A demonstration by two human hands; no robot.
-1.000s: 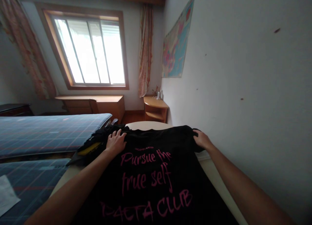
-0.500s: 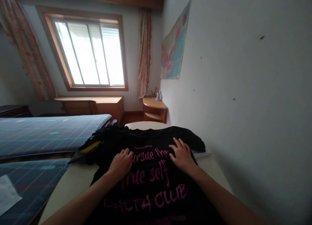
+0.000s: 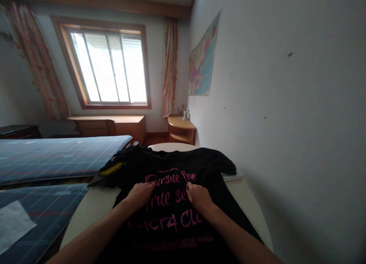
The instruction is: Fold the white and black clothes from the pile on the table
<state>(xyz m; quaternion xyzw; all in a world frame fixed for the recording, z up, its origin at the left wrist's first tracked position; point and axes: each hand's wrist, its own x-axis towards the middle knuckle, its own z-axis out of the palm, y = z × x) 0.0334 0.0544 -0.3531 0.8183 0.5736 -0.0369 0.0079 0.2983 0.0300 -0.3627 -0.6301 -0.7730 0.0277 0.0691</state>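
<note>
A black T-shirt (image 3: 171, 218) with pink lettering lies spread, print side up, over a round cream table (image 3: 254, 203). Both of my hands rest on its chest print, a short way apart. My left hand (image 3: 141, 193) has its fingers curled onto the cloth beside the top line of letters. Across from it, my right hand (image 3: 198, 197) is closed with thumb and fingers pinched at the fabric, covering part of the middle line. The fingertips of both hands are partly hidden. One short sleeve (image 3: 223, 163) stretches out toward the wall side.
Bunched dark clothing with a yellow patch (image 3: 116, 168) lies at the table's left edge. Two blue plaid mattresses (image 3: 65, 153) stand to the left, a white paper (image 3: 15, 226) on the nearer one. A wall (image 3: 300, 142) runs along the right. Beyond are a desk (image 3: 128, 123) and corner shelf (image 3: 183, 123).
My right hand has moved left and nearer to me, its spread fingers now closed on the shirt. My left hand stays near its place. The view has tilted up slightly.
</note>
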